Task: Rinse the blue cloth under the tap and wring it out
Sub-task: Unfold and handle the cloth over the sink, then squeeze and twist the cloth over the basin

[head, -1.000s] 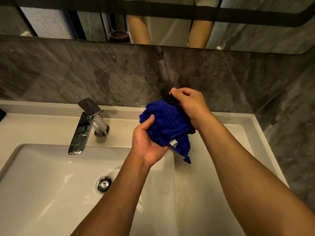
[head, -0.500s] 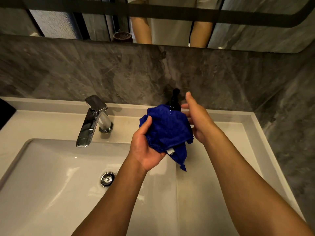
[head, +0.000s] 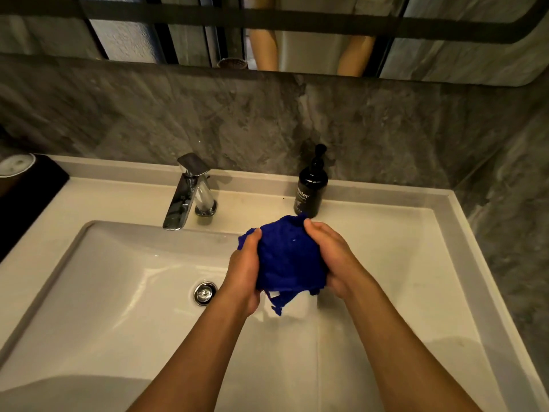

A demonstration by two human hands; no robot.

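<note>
Cloth: the blue cloth [head: 289,257] is bunched into a ball at centre frame, over the right part of the sink [head: 118,292] basin — right of the drain [head: 205,292] and lower right of the tap [head: 190,193].
Grip: the left hand [head: 245,270] and the right hand [head: 334,258] cup the ball from either side, fingers curled round it; both are gripping the cloth.
Water: no stream shows from the spout, so rinsing looks not yet under way (a judgement).
Risk: the ball sits well off the spout's line — water turned on now would likely miss it, and a tight wad may stay dry inside.
Risk, second: the black soap bottle [head: 310,188] stands just behind the cloth on the table ledge; a reach toward the tap could knock it.
Axis: no clear long axis — roughly round; one loose corner with a white tag hangs down toward the lower frame.
</note>
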